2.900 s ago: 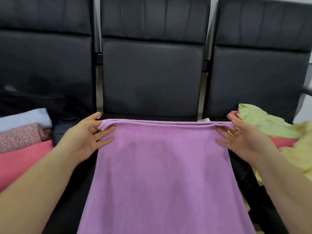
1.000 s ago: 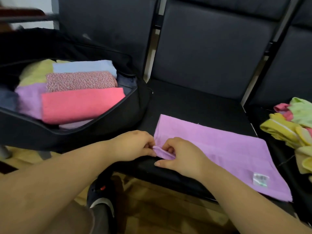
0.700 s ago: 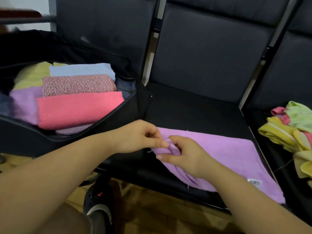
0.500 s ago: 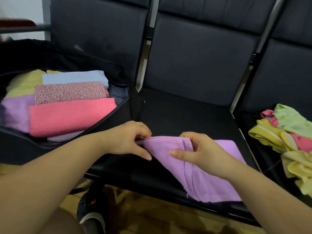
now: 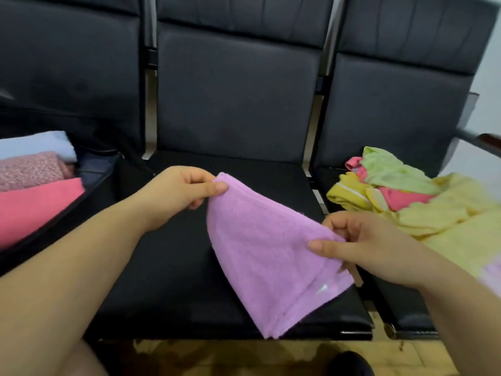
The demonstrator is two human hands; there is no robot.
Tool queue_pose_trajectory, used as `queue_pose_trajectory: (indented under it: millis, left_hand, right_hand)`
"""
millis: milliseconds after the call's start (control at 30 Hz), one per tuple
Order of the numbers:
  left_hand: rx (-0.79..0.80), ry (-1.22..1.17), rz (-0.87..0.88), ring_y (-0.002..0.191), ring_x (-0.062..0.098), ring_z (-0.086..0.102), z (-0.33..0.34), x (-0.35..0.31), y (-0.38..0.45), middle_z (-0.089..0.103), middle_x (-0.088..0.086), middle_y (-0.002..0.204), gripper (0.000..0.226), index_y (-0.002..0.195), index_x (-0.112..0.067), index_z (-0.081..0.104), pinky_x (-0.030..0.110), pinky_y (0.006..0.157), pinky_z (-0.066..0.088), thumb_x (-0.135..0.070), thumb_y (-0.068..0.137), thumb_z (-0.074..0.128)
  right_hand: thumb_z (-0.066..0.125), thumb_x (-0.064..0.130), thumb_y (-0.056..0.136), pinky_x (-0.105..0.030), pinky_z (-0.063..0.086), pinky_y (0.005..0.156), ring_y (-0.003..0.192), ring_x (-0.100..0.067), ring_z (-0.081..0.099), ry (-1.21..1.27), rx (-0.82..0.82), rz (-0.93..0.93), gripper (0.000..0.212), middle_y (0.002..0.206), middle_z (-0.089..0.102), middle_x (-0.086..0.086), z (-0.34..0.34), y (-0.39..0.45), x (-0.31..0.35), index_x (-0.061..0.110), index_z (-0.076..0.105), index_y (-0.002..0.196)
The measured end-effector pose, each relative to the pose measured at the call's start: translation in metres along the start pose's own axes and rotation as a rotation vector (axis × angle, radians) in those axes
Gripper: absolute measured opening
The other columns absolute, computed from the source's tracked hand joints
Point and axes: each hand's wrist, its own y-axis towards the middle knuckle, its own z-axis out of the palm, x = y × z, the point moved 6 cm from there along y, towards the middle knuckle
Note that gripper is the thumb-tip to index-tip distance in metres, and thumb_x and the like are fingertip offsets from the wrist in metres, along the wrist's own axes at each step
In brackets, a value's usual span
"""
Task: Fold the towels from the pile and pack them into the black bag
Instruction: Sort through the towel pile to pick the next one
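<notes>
two hands hold one folded purple towel [image 5: 271,256] over the middle seat of a black bench [image 5: 173,280] of three joined seats. at the left edge of the frame sits the black bag [image 5: 67,221], open, with folded towels packed in it: a pale blue towel [image 5: 40,145] farthest back, a speckled pink towel [image 5: 29,169] in front of it, and a coral towel [image 5: 35,207] nearest the viewer, the three lying side by side and touching. just right of the bag, the left hand [image 5: 176,194] pinches the upper left corner of the purple towel between thumb and curled fingers, holding that corner up. the towel slopes from there down to the right, its lower end hanging past the front lip of the seat, a small white label showing near its lower right edge. the right hand [image 5: 360,245], at centre right, grips the towel's right edge, thumb on top and fingers curled behind the cloth. farther right, on the right-hand seat, lies the pile of unfolded towels [image 5: 406,202], a loose heap of yellow, light green and pink cloth; motion blur there makes it hard to count the pieces. below the bench a strip of yellowish floor [image 5: 230,354] shows along the bottom.
</notes>
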Motion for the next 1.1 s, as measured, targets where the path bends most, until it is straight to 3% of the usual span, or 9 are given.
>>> queue_pose_trajectory:
  millis: [100,233,333,400,600,733,867,967,1100]
  left_hand:
    - [-0.11,-0.032,0.033,0.052,-0.002,0.049,0.036,-0.012,0.015,0.059,-0.016,0.057,0.014,0.075,-0.022,0.071,0.016,0.061,0.039,-0.035,0.08,0.071]
    - [-0.15,0.014,0.058,0.072,-0.011,0.058,0.078,-0.011,0.036,0.067,-0.019,0.08,0.008,0.082,-0.03,0.07,0.007,0.065,0.042,-0.033,0.088,0.066]
    - [-0.007,0.237,-0.036,0.097,0.001,0.06,0.102,0.022,0.05,0.066,-0.017,0.101,0.009,0.094,-0.033,0.066,0.02,0.085,0.046,-0.039,0.091,0.06]
    - [0.051,0.372,-0.19,0.107,0.011,0.058,0.106,0.053,0.05,0.062,-0.01,0.11,0.026,0.11,-0.027,0.063,0.027,0.093,0.044,-0.043,0.089,0.061]
    - [0.066,0.543,-0.252,0.086,0.013,0.056,0.088,0.075,0.039,0.058,-0.006,0.093,0.024,0.095,-0.023,0.052,0.027,0.075,0.042,-0.036,0.084,0.069]
    - [0.128,0.654,-0.297,0.078,0.012,0.055,0.075,0.078,0.019,0.059,-0.003,0.089,0.023,0.087,-0.023,0.048,0.026,0.067,0.041,-0.035,0.086,0.067]
    - [0.292,0.711,-0.424,0.062,0.012,0.054,0.059,0.075,-0.02,0.058,-0.001,0.08,0.023,0.086,-0.019,0.048,0.021,0.051,0.043,-0.038,0.088,0.062]
    - [0.293,0.9,-0.212,0.078,0.007,0.053,0.044,0.062,-0.043,0.054,-0.012,0.088,0.033,0.084,-0.031,0.048,0.023,0.07,0.043,-0.06,0.078,0.062]
    - [0.388,0.785,0.084,0.122,0.0,0.042,0.05,0.051,-0.069,0.044,-0.028,0.125,0.077,0.109,-0.05,0.048,0.023,0.107,0.033,-0.098,0.051,0.031]
  right_hand:
    - [0.073,0.029,0.079,-0.026,0.05,0.055,0.052,-0.012,0.058,-0.005,-0.011,0.114,0.025,0.062,0.058,-0.009,-0.015,-0.005,-0.026,0.011,0.058,0.069]
    - [0.072,0.028,0.082,-0.031,0.057,0.061,0.062,-0.021,0.065,-0.025,-0.11,0.268,0.026,0.071,0.066,-0.015,-0.033,0.0,-0.062,0.005,0.06,0.082]
    - [0.067,0.027,0.088,-0.023,0.054,0.053,0.061,-0.017,0.066,-0.102,-0.084,0.459,0.022,0.077,0.071,-0.014,-0.034,0.003,-0.096,0.008,0.057,0.086]
    - [0.064,0.031,0.09,-0.023,0.054,0.055,0.064,-0.014,0.066,-0.206,-0.026,0.599,0.022,0.083,0.071,-0.008,-0.034,0.0,-0.113,0.01,0.058,0.09]
    - [0.064,0.032,0.09,-0.027,0.057,0.061,0.059,-0.017,0.066,-0.207,-0.047,0.719,0.031,0.088,0.072,-0.012,-0.024,0.0,-0.124,0.003,0.06,0.1]
    - [0.063,0.019,0.089,-0.033,0.057,0.069,0.075,-0.022,0.069,-0.309,-0.192,0.515,0.01,0.09,0.071,-0.01,-0.013,0.018,-0.12,0.015,0.054,0.088]
    - [0.066,0.028,0.088,-0.025,0.046,0.087,0.101,-0.012,0.058,-0.31,-0.224,0.2,0.041,0.114,0.052,0.011,0.001,0.026,-0.095,0.023,0.048,0.125]
    - [0.066,0.035,0.088,-0.028,0.047,0.094,0.107,-0.006,0.054,-0.345,-0.186,0.023,0.042,0.116,0.053,0.016,0.02,0.018,-0.07,0.029,0.05,0.126]
    - [0.066,0.051,0.082,-0.025,0.042,0.1,0.115,-0.003,0.05,-0.454,0.004,-0.077,0.048,0.125,0.054,0.017,0.053,0.004,-0.054,0.033,0.055,0.125]
